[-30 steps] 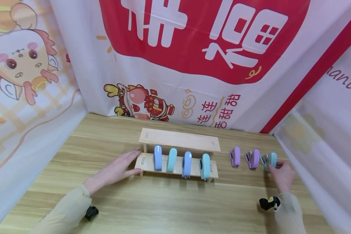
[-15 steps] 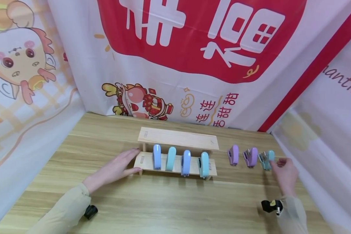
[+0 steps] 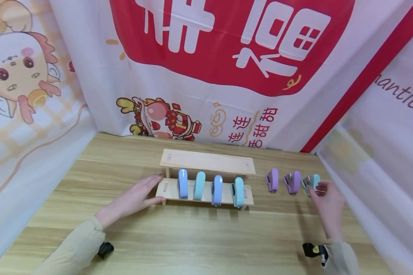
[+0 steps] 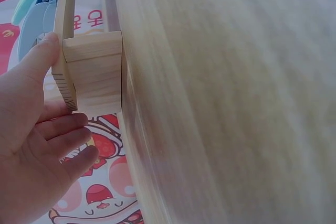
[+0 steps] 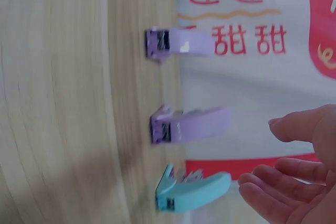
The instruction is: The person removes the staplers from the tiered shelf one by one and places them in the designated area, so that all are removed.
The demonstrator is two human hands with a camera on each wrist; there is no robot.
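Observation:
My left hand rests at the left end of the low wooden shelf, its thumb at the front corner and its fingers reaching the back corner. In the left wrist view the thumb lies on the board's edge. On that shelf stand two blue staplers and two mint ones, including the blue stapler nearest my left hand and the mint stapler at the right. My right hand is beside another mint stapler on the table, thumb and fingers parted, with space between them and its handle in the right wrist view.
Two purple staplers stand left of the table's mint one: a nearer purple stapler and a farther purple stapler. A higher wooden shelf rises behind the low one. Printed cloth hangs at the back and sides.
A second ago my right fingers were on the mint stapler at the far right; they have since come away from it. My left hand stays at the shelf, and the head view has shifted slightly.

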